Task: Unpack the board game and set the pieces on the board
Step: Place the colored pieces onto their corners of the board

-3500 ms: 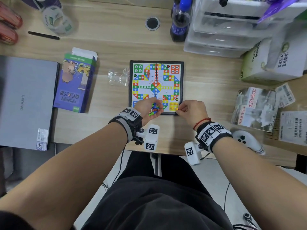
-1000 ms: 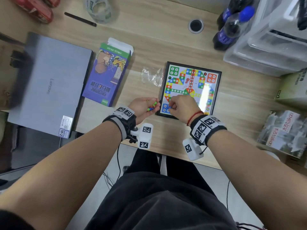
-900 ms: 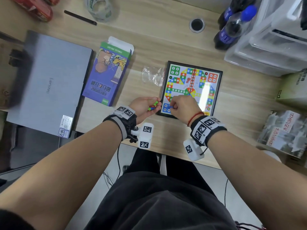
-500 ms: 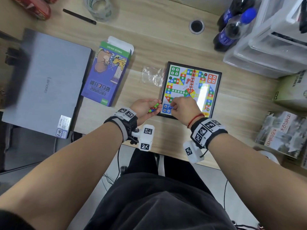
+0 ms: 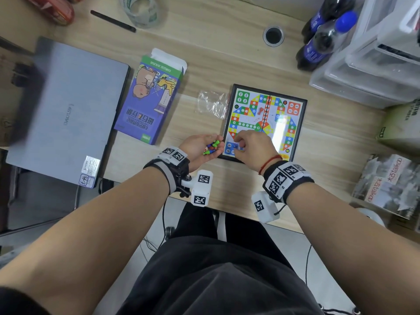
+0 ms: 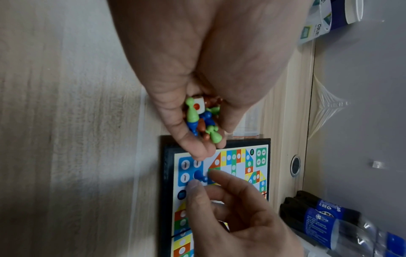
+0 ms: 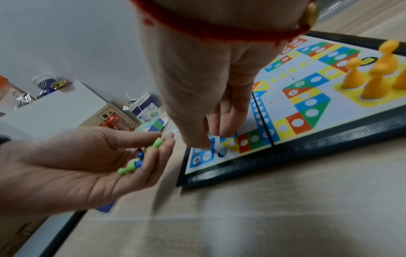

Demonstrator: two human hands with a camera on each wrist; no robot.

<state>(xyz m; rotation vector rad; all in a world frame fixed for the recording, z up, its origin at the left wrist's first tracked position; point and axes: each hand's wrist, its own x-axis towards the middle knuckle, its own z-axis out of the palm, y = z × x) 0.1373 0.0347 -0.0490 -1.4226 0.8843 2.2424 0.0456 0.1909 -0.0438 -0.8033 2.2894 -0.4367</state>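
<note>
The ludo board point(image 5: 281, 123) lies open on the wooden desk. My left hand point(image 5: 200, 146) hovers palm up just left of the board's near-left corner, fingers curled round a small heap of green, blue and red pawns plus a die point(image 6: 202, 120). My right hand point(image 5: 252, 146) is over the blue home corner. Its thumb and forefinger pinch a blue pawn point(image 6: 198, 174) that stands on one of the blue circles. Several yellow pawns point(image 7: 373, 85) stand upright on the yellow corner. In the head view the right hand hides the blue pawn.
The opened game box point(image 5: 151, 98) and an empty plastic bag point(image 5: 211, 104) lie left of the board, with a shut laptop point(image 5: 68, 114) beyond them. Bottles point(image 5: 322, 42) and plastic drawers point(image 5: 375, 53) stand back right, and packets point(image 5: 386, 183) lie to the right. The desk's front edge is just under my wrists.
My right hand has moved from the yellow corner to the blue corner, and over the last second it has stayed there with a blue pawn. My left hand still holds the pieces beside the board.
</note>
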